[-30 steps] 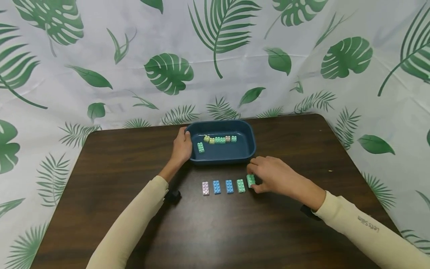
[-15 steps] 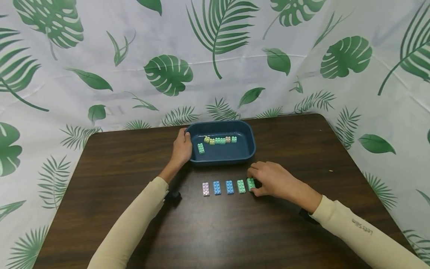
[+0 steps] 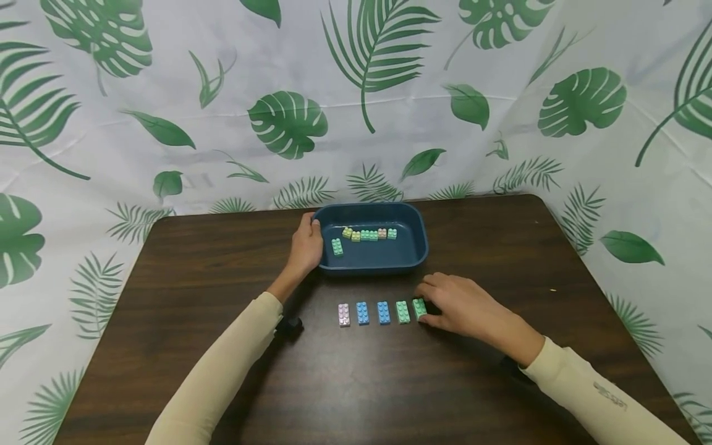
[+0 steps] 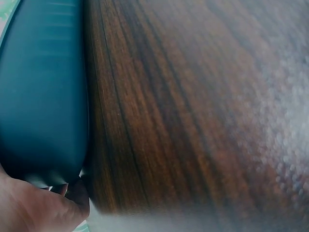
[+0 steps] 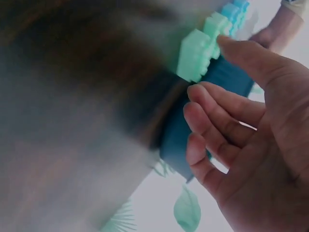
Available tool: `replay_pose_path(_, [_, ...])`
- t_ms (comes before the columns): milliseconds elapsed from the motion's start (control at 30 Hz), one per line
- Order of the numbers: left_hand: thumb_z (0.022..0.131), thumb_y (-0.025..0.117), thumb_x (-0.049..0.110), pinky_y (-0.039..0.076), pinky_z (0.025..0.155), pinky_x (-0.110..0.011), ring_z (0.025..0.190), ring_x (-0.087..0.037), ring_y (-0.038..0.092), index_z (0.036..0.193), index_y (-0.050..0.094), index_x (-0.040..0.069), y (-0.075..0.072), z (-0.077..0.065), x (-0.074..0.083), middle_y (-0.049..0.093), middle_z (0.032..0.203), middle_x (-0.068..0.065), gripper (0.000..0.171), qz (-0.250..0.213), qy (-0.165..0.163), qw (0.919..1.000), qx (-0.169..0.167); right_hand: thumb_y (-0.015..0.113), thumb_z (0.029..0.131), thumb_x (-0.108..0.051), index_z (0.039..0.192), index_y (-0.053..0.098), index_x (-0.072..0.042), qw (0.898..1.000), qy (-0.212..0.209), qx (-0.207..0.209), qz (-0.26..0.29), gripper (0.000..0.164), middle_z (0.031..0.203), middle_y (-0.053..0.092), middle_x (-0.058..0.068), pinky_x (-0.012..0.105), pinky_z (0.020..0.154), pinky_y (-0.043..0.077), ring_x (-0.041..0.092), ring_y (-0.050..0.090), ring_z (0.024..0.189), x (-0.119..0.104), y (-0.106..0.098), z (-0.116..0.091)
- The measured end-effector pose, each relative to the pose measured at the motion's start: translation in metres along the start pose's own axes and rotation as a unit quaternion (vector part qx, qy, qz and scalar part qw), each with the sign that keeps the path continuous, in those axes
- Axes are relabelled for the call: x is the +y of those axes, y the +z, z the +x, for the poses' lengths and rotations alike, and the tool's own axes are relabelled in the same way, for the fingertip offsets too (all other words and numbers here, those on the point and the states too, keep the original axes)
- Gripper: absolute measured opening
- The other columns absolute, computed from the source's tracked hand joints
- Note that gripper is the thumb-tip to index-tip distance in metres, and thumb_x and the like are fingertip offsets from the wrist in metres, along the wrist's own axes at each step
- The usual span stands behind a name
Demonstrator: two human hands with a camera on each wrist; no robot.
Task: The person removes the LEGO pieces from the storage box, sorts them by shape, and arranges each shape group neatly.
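My left hand (image 3: pixel 306 248) grips the left end of a dark blue tray (image 3: pixel 367 267), its thumb at the rim. In the left wrist view, its fingers curl under the tray's end (image 4: pixel 43 111). My right hand (image 3: pixel 457 304) pinches a green toy building brick (image 3: pixel 419 309) by its two ends on the table. In the right wrist view, the thumb and index finger are at opposite ends of that brick (image 5: pixel 190 55). To its left, in one spaced row, lie another green brick (image 3: pixel 403 312), two blue bricks (image 3: pixel 384 313) and a pale pink brick (image 3: pixel 343 314).
Inside the tray, a green brick (image 3: pixel 337 247) lies at the left, and several small yellow, green and pink bricks (image 3: pixel 369 235) lie along the back. The dark wooden table (image 3: pixel 356 383) meets a white leaf-printed cloth (image 3: pixel 222 123) behind.
My right hand has brought its green brick slightly toward me, level with the row's right end. The left hand has kept its hold on the tray. The head view has shifted a little.
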State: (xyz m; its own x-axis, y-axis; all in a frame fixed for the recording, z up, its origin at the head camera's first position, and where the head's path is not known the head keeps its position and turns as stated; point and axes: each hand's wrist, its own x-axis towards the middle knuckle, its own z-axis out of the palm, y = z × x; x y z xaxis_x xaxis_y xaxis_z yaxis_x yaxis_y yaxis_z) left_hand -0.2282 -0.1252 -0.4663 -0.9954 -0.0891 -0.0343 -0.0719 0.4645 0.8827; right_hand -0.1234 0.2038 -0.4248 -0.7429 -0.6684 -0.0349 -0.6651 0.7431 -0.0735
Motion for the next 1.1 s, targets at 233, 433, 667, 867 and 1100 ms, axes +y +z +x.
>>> replay_pose_path(233, [0.116, 0.031, 0.03, 0.043, 0.116, -0.055, 0.135, -0.037, 0.057, 0.15, 0.045, 0.01, -0.002, 0.0, 0.0, 0.06, 0.146, -0.02, 0.042, 0.003, 0.002, 1.0, 0.005, 0.086, 0.088, -0.045, 0.109, 0.079, -0.018, 0.999, -0.02, 0.034, 0.013, 0.035, 0.101, 0.073, -0.003, 0.035, 0.075, 0.059, 0.013, 0.067, 0.088, -0.001, -0.024, 0.008])
replay_pose_path(433, [0.116, 0.03, 0.03, 0.044, 0.113, -0.055, 0.134, -0.036, 0.058, 0.15, 0.047, 0.012, -0.001, 0.002, -0.004, 0.062, 0.145, -0.02, 0.042, 0.006, -0.002, 0.9999, 0.009, 0.08, 0.095, -0.04, 0.101, 0.079, -0.018, 0.994, -0.062, 0.088, -0.008, 0.024, 0.093, 0.071, -0.004, 0.031, 0.07, 0.056, 0.012, 0.065, 0.081, -0.006, -0.038, 0.036])
replay_pose_path(667, [0.116, 0.029, 0.03, 0.046, 0.111, -0.056, 0.133, -0.037, 0.059, 0.151, 0.046, 0.011, 0.001, 0.003, -0.006, 0.062, 0.146, -0.02, 0.043, 0.002, 0.006, 0.9999, 0.008, 0.076, 0.098, -0.041, 0.106, 0.079, -0.017, 0.992, -0.075, 0.104, -0.012, 0.025, 0.099, 0.074, -0.001, 0.033, 0.069, 0.056, 0.015, 0.066, 0.085, -0.008, -0.056, 0.077])
replay_pose_path(867, [0.116, 0.031, 0.03, 0.045, 0.112, -0.055, 0.134, -0.035, 0.059, 0.15, 0.047, 0.012, 0.001, 0.003, -0.006, 0.062, 0.147, -0.018, 0.041, 0.004, 0.007, 1.0, 0.004, 0.076, 0.098, -0.041, 0.113, 0.08, -0.018, 0.996, -0.045, 0.073, 0.016, 0.027, 0.103, 0.074, 0.001, 0.034, 0.071, 0.056, 0.016, 0.066, 0.089, -0.006, -0.065, 0.116])
replay_pose_path(1100, [0.117, 0.032, 0.03, 0.044, 0.115, -0.055, 0.136, -0.036, 0.058, 0.15, 0.047, 0.012, -0.001, 0.0, -0.001, 0.061, 0.148, -0.019, 0.041, -0.003, 0.005, 1.0, 0.003, 0.072, 0.101, -0.043, 0.121, 0.077, -0.019, 0.999, -0.028, 0.035, 0.023, 0.032, 0.114, 0.074, 0.0, 0.038, 0.078, 0.06, 0.018, 0.07, 0.099, -0.003, -0.066, 0.156])
